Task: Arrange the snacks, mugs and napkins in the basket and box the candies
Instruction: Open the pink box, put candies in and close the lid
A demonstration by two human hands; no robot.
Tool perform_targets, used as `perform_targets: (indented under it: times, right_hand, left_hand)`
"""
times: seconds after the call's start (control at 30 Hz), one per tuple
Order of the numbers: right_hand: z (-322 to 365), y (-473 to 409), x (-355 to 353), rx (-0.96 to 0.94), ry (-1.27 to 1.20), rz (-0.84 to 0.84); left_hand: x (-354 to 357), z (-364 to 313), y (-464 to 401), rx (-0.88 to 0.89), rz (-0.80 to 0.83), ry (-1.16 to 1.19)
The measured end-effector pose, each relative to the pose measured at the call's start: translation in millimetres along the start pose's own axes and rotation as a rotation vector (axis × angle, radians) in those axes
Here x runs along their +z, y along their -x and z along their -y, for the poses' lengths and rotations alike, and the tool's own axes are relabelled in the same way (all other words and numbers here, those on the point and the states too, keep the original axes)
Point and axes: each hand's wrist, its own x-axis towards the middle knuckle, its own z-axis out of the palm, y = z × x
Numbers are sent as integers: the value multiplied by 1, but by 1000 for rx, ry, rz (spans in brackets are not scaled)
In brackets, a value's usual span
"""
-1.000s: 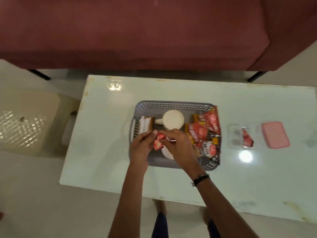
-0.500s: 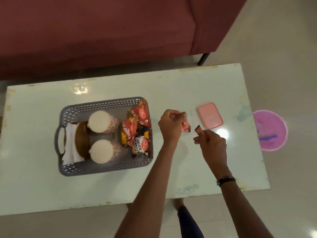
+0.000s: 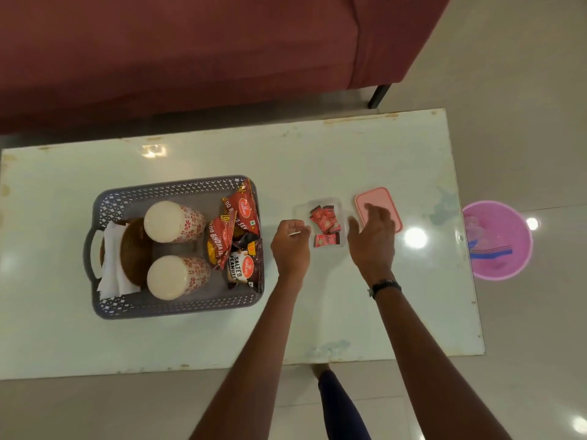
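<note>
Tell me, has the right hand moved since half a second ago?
Yes. The right hand has reached away from the person toward the pink lid, its fingers now over it.

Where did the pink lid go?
The flat pink plastic lid lies on the white table, right of the clear candy box, partly under the right hand.

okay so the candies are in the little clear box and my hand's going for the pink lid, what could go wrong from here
The clear box is light and nothing visibly steadies it: the left hand sits beside it, so pressing the pink lid on could slide it. The candies overlap and may block the lid from seating. The right hand could also nudge the box while reaching.
</note>
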Motion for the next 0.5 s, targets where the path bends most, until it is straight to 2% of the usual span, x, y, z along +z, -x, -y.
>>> perform_targets:
  times: [0.17,0.4,0.5]
  right_hand:
    - [-36,-31,2,92,109,-30]
    - [-39,-40,-1,41,234,41]
    - [-33,-36,-11,36,46,-45]
  left_hand:
    - [0,-3,-5,52,-8,-42]
    - [0,0,-7,38,36,-114]
    - [-1,-2,-6,36,57,-128]
